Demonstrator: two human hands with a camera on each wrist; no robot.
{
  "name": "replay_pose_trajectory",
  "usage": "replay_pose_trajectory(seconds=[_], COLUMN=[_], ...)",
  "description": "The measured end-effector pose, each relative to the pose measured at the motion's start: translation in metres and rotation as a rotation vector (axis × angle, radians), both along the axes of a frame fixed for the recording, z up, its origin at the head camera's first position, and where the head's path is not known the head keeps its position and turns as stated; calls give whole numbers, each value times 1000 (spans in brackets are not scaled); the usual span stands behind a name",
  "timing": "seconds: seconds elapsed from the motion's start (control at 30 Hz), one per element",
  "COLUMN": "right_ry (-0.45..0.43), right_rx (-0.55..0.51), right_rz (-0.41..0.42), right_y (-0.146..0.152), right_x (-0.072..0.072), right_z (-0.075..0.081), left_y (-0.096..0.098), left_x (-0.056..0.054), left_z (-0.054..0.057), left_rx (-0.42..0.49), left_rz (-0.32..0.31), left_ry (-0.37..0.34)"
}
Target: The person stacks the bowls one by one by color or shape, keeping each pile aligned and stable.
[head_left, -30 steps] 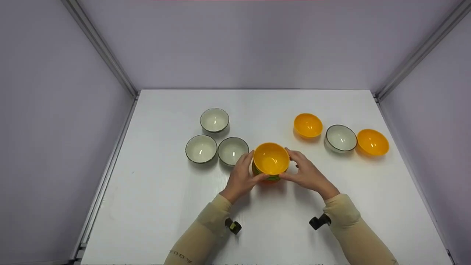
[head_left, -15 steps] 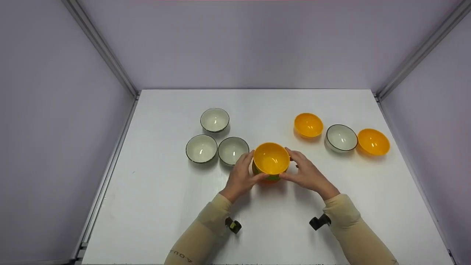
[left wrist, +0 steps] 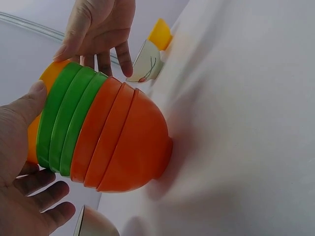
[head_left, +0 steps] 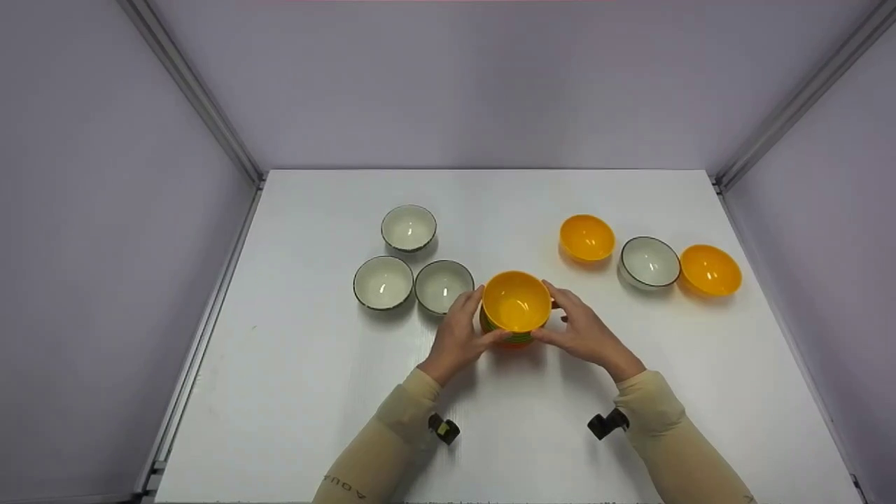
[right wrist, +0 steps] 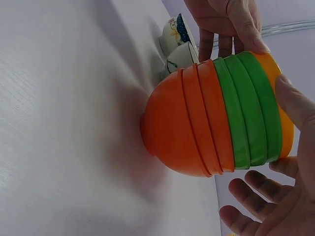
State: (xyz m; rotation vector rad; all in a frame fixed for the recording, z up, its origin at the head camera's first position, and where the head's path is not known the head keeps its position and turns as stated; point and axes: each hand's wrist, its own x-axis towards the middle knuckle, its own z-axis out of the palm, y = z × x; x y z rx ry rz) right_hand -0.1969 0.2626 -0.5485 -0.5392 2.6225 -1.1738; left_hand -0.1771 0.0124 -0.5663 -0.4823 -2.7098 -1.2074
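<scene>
A yellow bowl (head_left: pixel 517 301) topped an upright stack (left wrist: pixel 103 132) between the left hand (head_left: pixel 458 336) and the right hand (head_left: pixel 584 332). Under it nested three green bowls (right wrist: pixel 241 113), then three orange bowls (right wrist: pixel 177 123). The left hand pinched the yellow bowl at its left edge, thumb on the near side; the right hand pinched it likewise from the right, and the two thumbs stood a little apart.

Just past the left hand's fingers was the near pale bowl (head_left: pixel 444 287), leaving little room on that side. The outer pale bowl (head_left: pixel 383 283) sat beside it, farther left, and the far pale bowl (head_left: pixel 409 229) lay beyond both. There was more room beyond the right hand: the back yellow bowl (head_left: pixel 586 239) stood apart from its fingers, with the right pale bowl (head_left: pixel 649 262) and the end yellow bowl (head_left: pixel 710 270) farther out, the last close to the right edge of the surface (head_left: pixel 294 392). A broad stretch ran from the left forearm to the left edge.
</scene>
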Motion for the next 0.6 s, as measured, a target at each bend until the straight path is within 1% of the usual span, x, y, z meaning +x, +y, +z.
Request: replay_pose_trajectory(seconds=[0.17,0.27,0.33,0.4,0.43,0.5,0.6], right_ry=[-21,-50,-88,-150,-198,-305,-478], right_rx=[-3,-51,-96,-154,-188,-258,-361], right_rz=[-5,-13,-51,-123,-173,-291,-484], right_y=[0,2,6,11,14,21,32], right_x=[0,-1,-3,-8,-11,-20,-39], right_z=[-1,-4,-7,-10,-11,-15,-24], left_y=[0,-3,-6,-10,-12,-17,-23], left_x=[1,3,5,7,9,12,17], left_z=[0,-2,-5,-9,-10,-12,-15], left_rx=[1,11,22,29,36,43,57], left_rz=[2,5,8,11,12,17,28], left_ry=[-12,-48,-75,-96,-101,-97,-96])
